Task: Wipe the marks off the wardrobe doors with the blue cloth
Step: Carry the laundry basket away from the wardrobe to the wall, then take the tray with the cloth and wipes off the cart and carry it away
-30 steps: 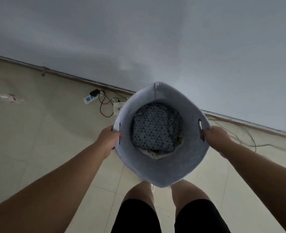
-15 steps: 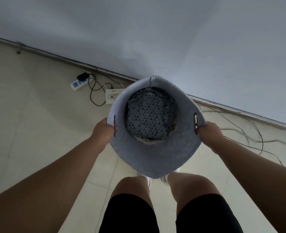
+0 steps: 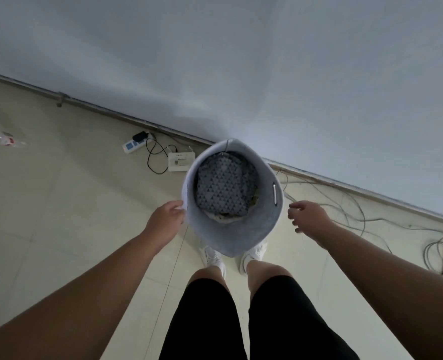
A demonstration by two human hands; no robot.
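A grey felt basket (image 3: pixel 243 235) stands on the tiled floor just in front of my feet, near the wall. Inside it lies a folded fabric with a blue-grey triangle pattern (image 3: pixel 224 188). My left hand (image 3: pixel 164 220) is at the basket's left rim, fingers apart, touching or nearly touching the felt. My right hand (image 3: pixel 309 215) hovers open a short way off the right side, clear of the slotted handle (image 3: pixel 274 194). No wardrobe and no plain blue cloth is in view.
A white power strip (image 3: pixel 134 145) with a black plug and cable, and a white box (image 3: pixel 179 162), lie by the skirting to the left. Loose cables (image 3: pixel 350 203) trail along the wall on the right. A plastic wrapper (image 3: pixel 0 138) lies far left.
The basket went down from my hands to the floor. Both hands have let go of its sides and opened; the right one has drawn away.
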